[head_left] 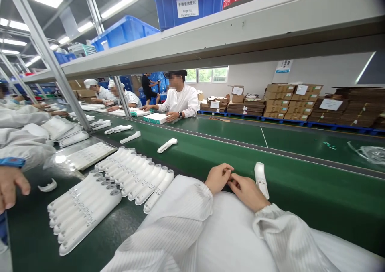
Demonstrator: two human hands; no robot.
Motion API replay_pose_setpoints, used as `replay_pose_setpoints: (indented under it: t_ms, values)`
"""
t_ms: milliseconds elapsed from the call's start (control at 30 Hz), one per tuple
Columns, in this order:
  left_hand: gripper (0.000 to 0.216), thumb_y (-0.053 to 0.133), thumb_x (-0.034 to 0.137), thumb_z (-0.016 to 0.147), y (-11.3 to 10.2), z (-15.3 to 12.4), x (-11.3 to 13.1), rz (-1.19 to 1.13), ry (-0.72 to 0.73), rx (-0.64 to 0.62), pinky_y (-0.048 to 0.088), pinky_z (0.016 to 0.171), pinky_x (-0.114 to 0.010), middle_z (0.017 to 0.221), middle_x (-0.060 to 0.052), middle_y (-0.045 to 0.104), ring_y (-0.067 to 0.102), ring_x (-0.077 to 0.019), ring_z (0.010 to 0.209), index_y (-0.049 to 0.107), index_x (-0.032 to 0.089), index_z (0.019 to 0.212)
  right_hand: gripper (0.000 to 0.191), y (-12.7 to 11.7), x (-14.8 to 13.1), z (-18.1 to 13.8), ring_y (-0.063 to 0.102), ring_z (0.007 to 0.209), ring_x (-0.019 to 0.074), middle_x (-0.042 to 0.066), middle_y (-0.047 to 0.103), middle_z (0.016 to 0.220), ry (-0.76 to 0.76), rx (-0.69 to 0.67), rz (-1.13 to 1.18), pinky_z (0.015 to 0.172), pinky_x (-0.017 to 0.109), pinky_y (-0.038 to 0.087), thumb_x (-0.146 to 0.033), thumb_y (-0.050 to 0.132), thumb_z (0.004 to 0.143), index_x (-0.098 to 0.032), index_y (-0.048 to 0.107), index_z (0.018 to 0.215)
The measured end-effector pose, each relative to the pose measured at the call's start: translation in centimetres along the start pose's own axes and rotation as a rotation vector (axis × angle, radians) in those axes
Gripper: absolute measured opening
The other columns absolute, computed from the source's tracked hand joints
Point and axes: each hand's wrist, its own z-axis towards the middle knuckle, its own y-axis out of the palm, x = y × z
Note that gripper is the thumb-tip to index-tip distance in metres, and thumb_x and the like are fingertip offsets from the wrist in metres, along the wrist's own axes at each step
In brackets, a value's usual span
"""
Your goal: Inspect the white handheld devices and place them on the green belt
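Note:
My left hand (218,178) and my right hand (248,189) meet at the fingertips over the near edge of the green belt, in front of my white coat. Both hands have curled fingers; anything pinched between them is hidden or too small to make out. Just beyond my right hand, a white plastic housing (261,179) rests on the belt, apart from the fingers. To the left of my sleeve are a row of white housings (132,173) and a nearer row of similar housings (86,208), packed side by side on the dark table.
Another white housing (167,145) lies farther along the belt (210,147). At the far left is a co-worker's hand (12,185), near a small curved white piece (48,185). Overhead runs a shelf (192,47) with blue bins (189,3). A person in white (183,99) sits across.

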Motion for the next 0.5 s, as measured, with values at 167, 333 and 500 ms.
replay_pose_setpoints:
  t_ms: [167,333,500]
  values:
    - [0.027,0.040,0.025,0.081,-0.33,-0.28,0.56,0.147,0.004,-0.112,0.044,0.071,-0.022,0.083,-0.001,0.066,0.058,-0.0127,0.076,0.065,0.019,0.090,0.022,0.21,0.12,0.02,0.055,0.064,0.0177,0.002,0.062,0.069,0.008,-0.069,-0.049,0.060,0.028,0.036,-0.028,0.039,0.080,-0.023,0.058,0.072]
    - [0.029,0.038,0.025,0.083,-0.36,-0.32,0.62,0.208,0.026,-0.166,0.044,0.073,-0.021,0.087,0.000,0.066,0.057,-0.0118,0.078,0.064,0.019,0.092,0.025,0.08,0.53,0.07,0.057,0.066,0.0181,0.003,0.065,0.072,0.013,-0.069,-0.060,0.061,0.028,0.037,-0.029,0.039,0.081,-0.022,0.059,0.070]
    - [0.029,0.038,0.023,0.082,-0.26,-0.20,0.44,0.222,0.036,-0.168,0.043,0.074,-0.021,0.088,0.000,0.066,0.057,-0.0119,0.080,0.064,0.020,0.093,0.025,0.23,0.48,0.06,0.057,0.066,0.0183,0.003,0.064,0.071,0.006,-0.072,-0.069,0.060,0.028,0.036,-0.030,0.038,0.081,-0.022,0.058,0.069]
